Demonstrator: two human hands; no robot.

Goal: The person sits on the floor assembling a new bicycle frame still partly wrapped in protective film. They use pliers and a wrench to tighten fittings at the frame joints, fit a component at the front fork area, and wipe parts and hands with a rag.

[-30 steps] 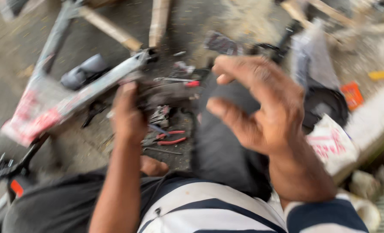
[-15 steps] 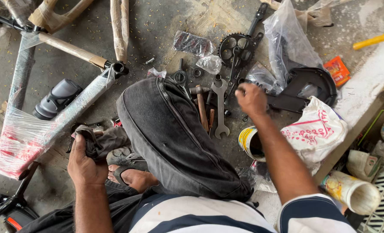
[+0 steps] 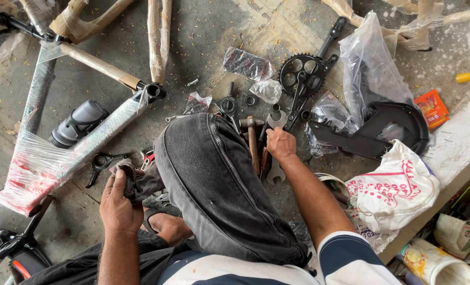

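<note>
Spanner (image 3: 273,173) and wooden-handled hammer (image 3: 252,145) lie side by side on the concrete floor (image 3: 203,31), directly under and just nearer than the right hand (image 3: 281,143), among a loose spread of bicycle parts. A film-wrapped bicycle frame (image 3: 87,140) stretches away beyond the left hand (image 3: 120,203), well apart from the tools. The person's bent knee in grey jeans (image 3: 214,179) rises between the two hands. To the far side of the right hand rest a black chain guard (image 3: 382,126), a white printed bag (image 3: 393,190) and a crumpled clear plastic bag (image 3: 369,63). Ahead of its knuckles sits a black crankset (image 3: 301,74).

The right hand is curled downward, fingers bunched over the tool heads; whether it already pinches one of them cannot be told from this angle. The left hand is closed around a dark rag (image 3: 140,182), held low beside the knee, with black pliers (image 3: 102,161) on the floor just past it.

By the look of it, the work stands at choosing a tool from the pile. Lifting one cleanly would call for a firm grip on a single handle, since hammer, spanner and smaller pieces lie touching and could drag along together.
</note>
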